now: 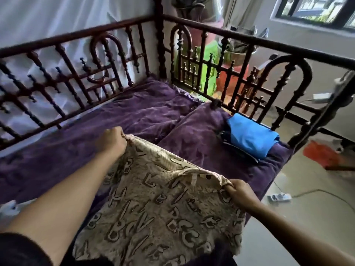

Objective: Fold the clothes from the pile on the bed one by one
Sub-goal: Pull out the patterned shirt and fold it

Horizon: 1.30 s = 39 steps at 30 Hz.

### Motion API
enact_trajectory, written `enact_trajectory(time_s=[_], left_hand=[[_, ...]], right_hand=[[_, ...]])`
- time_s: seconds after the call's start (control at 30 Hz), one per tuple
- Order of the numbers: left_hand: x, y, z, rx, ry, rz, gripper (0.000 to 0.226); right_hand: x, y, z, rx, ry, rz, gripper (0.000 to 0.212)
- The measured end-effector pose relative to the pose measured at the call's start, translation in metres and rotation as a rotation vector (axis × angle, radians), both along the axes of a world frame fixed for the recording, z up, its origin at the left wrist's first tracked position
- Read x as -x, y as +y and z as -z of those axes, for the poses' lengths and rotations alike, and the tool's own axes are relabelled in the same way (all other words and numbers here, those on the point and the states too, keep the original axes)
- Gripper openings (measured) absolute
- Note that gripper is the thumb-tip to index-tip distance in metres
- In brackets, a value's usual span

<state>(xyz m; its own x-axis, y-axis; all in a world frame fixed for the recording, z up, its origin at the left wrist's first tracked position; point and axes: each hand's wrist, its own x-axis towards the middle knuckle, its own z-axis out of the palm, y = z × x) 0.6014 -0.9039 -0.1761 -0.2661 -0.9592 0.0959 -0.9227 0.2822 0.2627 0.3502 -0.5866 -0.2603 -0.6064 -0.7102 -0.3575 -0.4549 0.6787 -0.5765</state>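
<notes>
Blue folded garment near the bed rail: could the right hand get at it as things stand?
Probably, but not right away. The right hand pinches a corner of the patterned cloth, so it is occupied. Nothing stands on the purple bedding between it and the blue folded garment.

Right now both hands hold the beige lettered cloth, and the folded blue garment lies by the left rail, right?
No: the head view shows the folded blue garment by the right rail. Left hand and right hand do hold the beige lettered cloth.

Two hands (112,140) (240,192), one patterned garment (163,208), one blue garment (249,137).
</notes>
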Motion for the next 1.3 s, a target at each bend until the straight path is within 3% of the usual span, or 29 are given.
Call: enact_trajectory(time_s=[0.2,0.37,0.5,0.6,0.73,1.0,1.1,1.2,1.3], left_hand=[[0.155,-0.044,0.069,-0.080,0.097,-0.022,0.020],[0.276,-0.077,0.143,-0.225,0.169,0.049,0.016],[0.327,-0.090,0.194,-0.403,0.292,0.155,0.031],[0.311,-0.088,0.222,-0.425,0.257,0.108,0.038],[0.227,-0.070,0.249,-0.502,0.158,-0.176,0.036],[0.048,-0.029,0.303,-0.601,0.005,-0.647,0.018],[0.011,-0.031,0.341,-0.549,0.087,-0.879,0.036],[-0.003,-0.033,0.376,-0.574,0.326,-1.207,0.069],[0.006,-0.029,0.398,-0.502,0.540,-1.237,0.053]], right_hand=[[0.143,-0.057,0.081,-0.022,-0.026,0.125,0.041],[0.262,-0.099,0.151,-0.196,0.007,0.141,0.038],[0.322,-0.122,0.191,-0.423,0.083,0.108,0.030],[0.331,-0.137,0.202,-0.570,0.203,-0.033,0.027],[0.300,-0.174,0.198,-0.410,0.415,-0.285,0.034],[0.180,-0.323,0.200,-0.107,0.294,-0.784,0.029],[0.144,-0.376,0.226,0.034,0.372,-0.895,0.029],[0.120,-0.419,0.249,0.046,0.424,-0.971,0.041],[0.108,-0.430,0.269,-0.192,0.486,-1.098,0.044]])
